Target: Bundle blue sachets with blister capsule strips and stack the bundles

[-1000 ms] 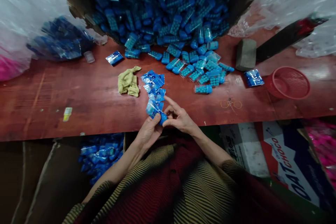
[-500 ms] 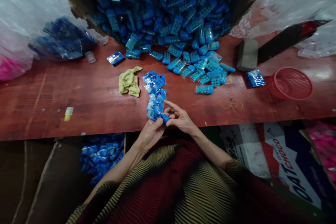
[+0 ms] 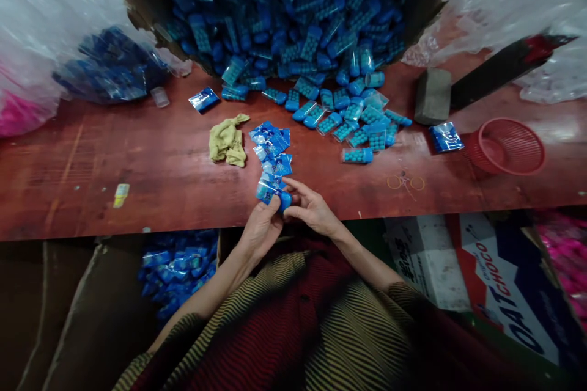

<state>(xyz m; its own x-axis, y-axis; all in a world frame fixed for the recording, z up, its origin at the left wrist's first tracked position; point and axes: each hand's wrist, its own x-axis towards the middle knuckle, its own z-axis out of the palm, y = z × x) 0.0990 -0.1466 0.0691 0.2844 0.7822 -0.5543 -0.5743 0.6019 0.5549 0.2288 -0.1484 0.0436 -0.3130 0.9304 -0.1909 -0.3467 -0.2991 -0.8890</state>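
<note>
Near the table's front edge, my left hand (image 3: pixel 265 225) pinches a small blue-capped plastic bottle (image 3: pixel 274 197), thumb on top. My right hand (image 3: pixel 314 211) closes around the bottle's right end with thumb and bent fingers, its index finger stretched toward the sleeves. Printed blue plastic sleeves (image 3: pixel 270 140) lie overlapped in a row just beyond my hands. Some of the bottle and several fingertips are hidden. Farther off, clear bottles with blue caps and blue beads (image 3: pixel 330 123) are scattered before a large torn carton (image 3: pixel 137 12) full of them.
On the red table (image 3: pixel 174 195) lie a crumpled yellow-green cloth (image 3: pixel 228 142), a red basket (image 3: pixel 507 146), and a grey block (image 3: pixel 432 96) beside a dark bar. Plastic bags (image 3: pixel 110 67) flank the carton. Below the edge are blue packs (image 3: pixel 178 269) and a printed box (image 3: pixel 499 287).
The bottle and both hands have shifted slightly left and up. The bottle is turned a little, and my right thumb has come in closer to its end.
</note>
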